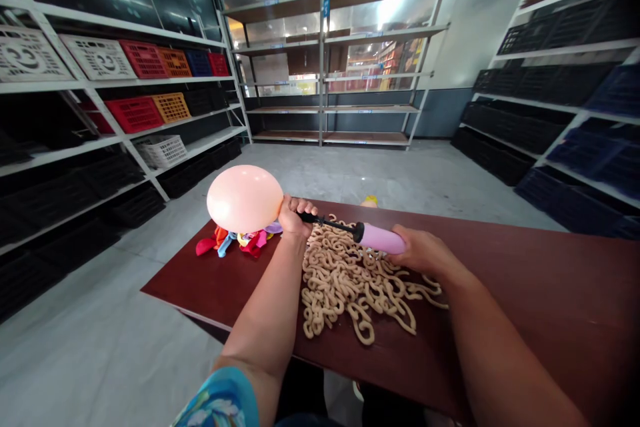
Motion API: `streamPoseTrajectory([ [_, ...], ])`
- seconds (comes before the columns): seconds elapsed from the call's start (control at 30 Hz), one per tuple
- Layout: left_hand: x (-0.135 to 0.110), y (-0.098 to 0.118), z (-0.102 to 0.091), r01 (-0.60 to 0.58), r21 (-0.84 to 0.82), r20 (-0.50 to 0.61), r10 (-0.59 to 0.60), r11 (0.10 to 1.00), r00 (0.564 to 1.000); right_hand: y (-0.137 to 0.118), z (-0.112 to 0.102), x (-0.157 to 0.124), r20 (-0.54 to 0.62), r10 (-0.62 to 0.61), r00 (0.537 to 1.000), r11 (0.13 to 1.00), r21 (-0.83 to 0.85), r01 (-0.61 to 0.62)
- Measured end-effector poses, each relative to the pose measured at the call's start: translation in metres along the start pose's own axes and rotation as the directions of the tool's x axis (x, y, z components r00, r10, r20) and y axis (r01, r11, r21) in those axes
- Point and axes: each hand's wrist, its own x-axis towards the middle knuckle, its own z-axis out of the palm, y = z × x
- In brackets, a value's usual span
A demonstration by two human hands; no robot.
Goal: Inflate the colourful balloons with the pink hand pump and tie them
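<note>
A pink-and-black balloon pump stretches between my hands above the table. My right hand wraps round the end of its pink barrel. My left hand is closed round the pump's black nozzle end, where the neck of a swollen peach balloon meets it; the neck itself is hidden by my fingers. The black rod shows between the barrel and the nozzle end. Below the pump lies a wide heap of tan, curly, rope-like pieces. Several limp balloons in mixed colours lie under and beside the inflated one.
The dark red table runs out to the right. Metal shelves stand at the back. Racks at the left hold red crates and white crates; dark crates fill the right rack. A small yellow thing shows past the table's far edge.
</note>
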Motion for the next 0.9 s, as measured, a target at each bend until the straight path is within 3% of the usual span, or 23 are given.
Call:
streamPoseTrajectory([
  [0.13,-0.003,-0.006,0.002,0.009,0.004,0.003,-0.009,1.000,1.000,0.003,0.001,0.000,-0.004,-0.005,1.000,0.999,-0.051,0.005],
  [0.27,-0.010,-0.020,0.007,0.046,-0.009,0.058,-0.045,0.999,0.997,-0.014,0.001,0.000,-0.034,-0.015,0.999,0.997,-0.072,0.013],
  [0.4,-0.016,-0.031,0.011,0.101,-0.023,0.128,-0.098,0.995,0.987,-0.033,-0.001,-0.004,-0.092,-0.024,0.995,0.999,-0.037,0.021],
  [0.53,-0.016,-0.030,0.012,0.114,-0.032,0.130,-0.109,0.993,0.986,-0.041,-0.002,-0.004,-0.076,-0.034,0.997,0.999,0.038,0.037],
  [0.77,-0.002,-0.006,0.001,0.017,-0.035,0.024,-0.016,0.999,1.000,-0.012,-0.002,0.001,0.012,-0.022,1.000,0.999,0.031,0.022],
  [0.9,0.002,-0.003,-0.003,-0.008,-0.029,-0.054,0.006,1.000,0.999,0.006,0.002,0.001,0.011,-0.011,1.000,1.000,0.001,0.011],
])
